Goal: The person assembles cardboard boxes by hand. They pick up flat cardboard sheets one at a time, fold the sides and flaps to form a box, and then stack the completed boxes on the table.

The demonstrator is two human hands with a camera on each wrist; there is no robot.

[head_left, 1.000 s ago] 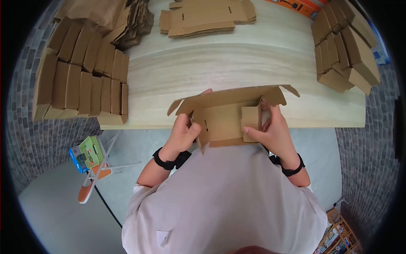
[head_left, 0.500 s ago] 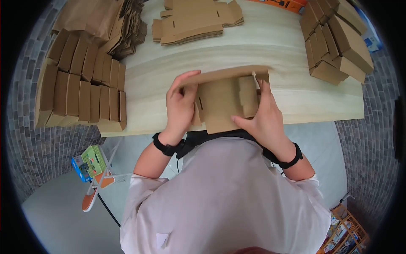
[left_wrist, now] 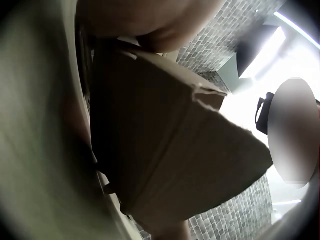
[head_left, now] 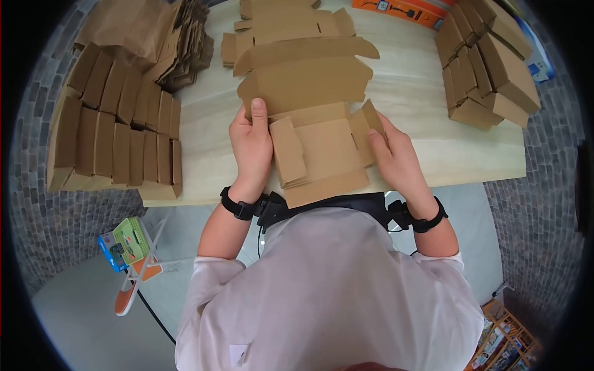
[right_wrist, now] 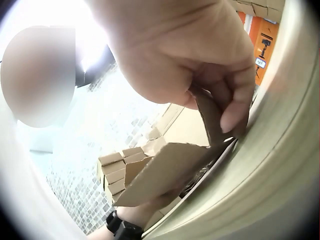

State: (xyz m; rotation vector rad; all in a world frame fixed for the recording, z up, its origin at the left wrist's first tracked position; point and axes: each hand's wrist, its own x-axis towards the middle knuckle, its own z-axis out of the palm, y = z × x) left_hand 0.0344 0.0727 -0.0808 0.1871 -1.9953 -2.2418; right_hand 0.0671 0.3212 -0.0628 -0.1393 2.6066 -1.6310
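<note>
A partly folded cardboard box (head_left: 331, 145) lies near the front edge of the table, between both hands. Its long lid panel (head_left: 303, 83) spreads away from the body, and an end flap (head_left: 289, 151) is folded inward on the left. My left hand (head_left: 252, 145) holds the box's left side, thumb up against the lid's corner and the other fingers mostly hidden behind the cardboard. On the right, an end flap (head_left: 366, 131) stands raised, pinched by my right hand (head_left: 399, 151). In the right wrist view, curled fingertips (right_wrist: 231, 117) press on that cardboard.
Rows of folded boxes (head_left: 114, 133) stand at the table's left, and more boxes (head_left: 489, 68) at the right. Flat cardboard blanks (head_left: 281, 26) lie at the back, beside a bundle of blanks (head_left: 185, 46). An orange package (head_left: 402, 11) is at the far edge.
The box has opened out, its lid now spread away from the body. The folded-in end flap shows on the left instead of the right, and my right hand has moved to the raised flap.
</note>
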